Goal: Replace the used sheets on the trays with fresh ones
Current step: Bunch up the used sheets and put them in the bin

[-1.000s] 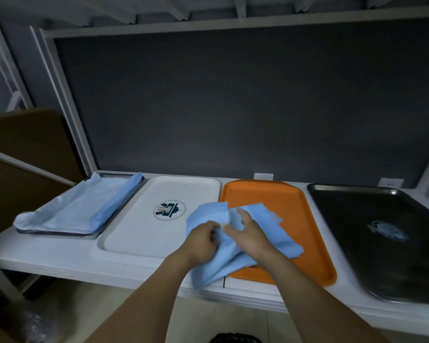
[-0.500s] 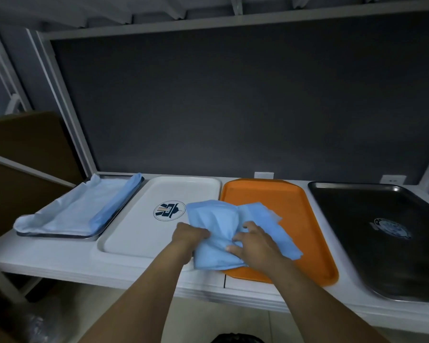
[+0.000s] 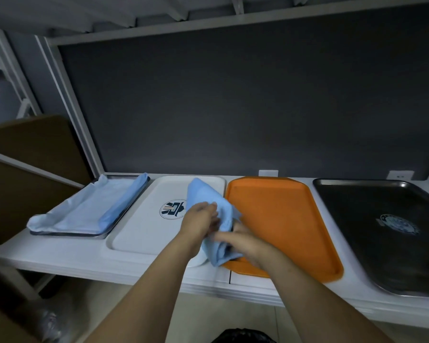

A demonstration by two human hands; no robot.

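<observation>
Left hand (image 3: 200,219) and right hand (image 3: 245,242) are both gripping the bunched blue sheet (image 3: 206,194), fingers curling into soft, creased material. The right hand is smearing with motion blur, so its fingertips are unreadable. The sheet is peaking over the seam between the glossy white tray (image 3: 139,233) and the matte orange tray (image 3: 287,219). A lining sheet (image 3: 84,209) is covering the far-left metal tray (image 3: 67,234). The dark steel tray (image 3: 357,181) is running off frame at the right.

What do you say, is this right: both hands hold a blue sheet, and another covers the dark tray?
No. In the head view the other sheet covers the far-left tray; the dark tray is bare. The left hand and right hand do hold a sheet.
</observation>
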